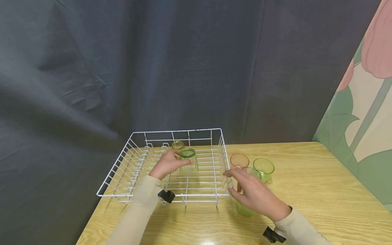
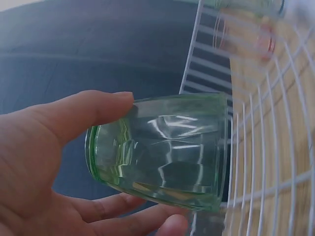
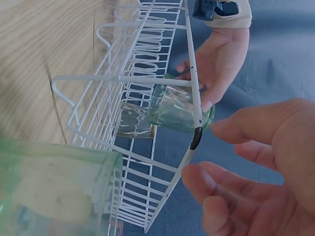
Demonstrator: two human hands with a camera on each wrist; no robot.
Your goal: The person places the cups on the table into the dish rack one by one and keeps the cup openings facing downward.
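My left hand (image 1: 171, 164) holds a green drinking glass (image 1: 190, 165) upside down inside the white wire dish rack (image 1: 180, 195). In the left wrist view, thumb and fingers grip its sides near the base, and the rim faces the rack's wires. An upturned amber glass (image 1: 177, 145) stands in the rack just behind it. My right hand (image 1: 252, 190) hovers by the rack's right edge with fingers loosely bent and nothing between them. Partly hidden below that hand is another green glass (image 1: 245, 209), large in the foreground of the right wrist view.
An orange-pink glass (image 1: 239, 160) and a yellow-green glass (image 1: 264, 166) stand rim up on the wooden table (image 1: 306, 177), right of the rack. Rows of wire prongs line the rack's left part. A dark curtain (image 1: 199, 68) hangs behind the table.
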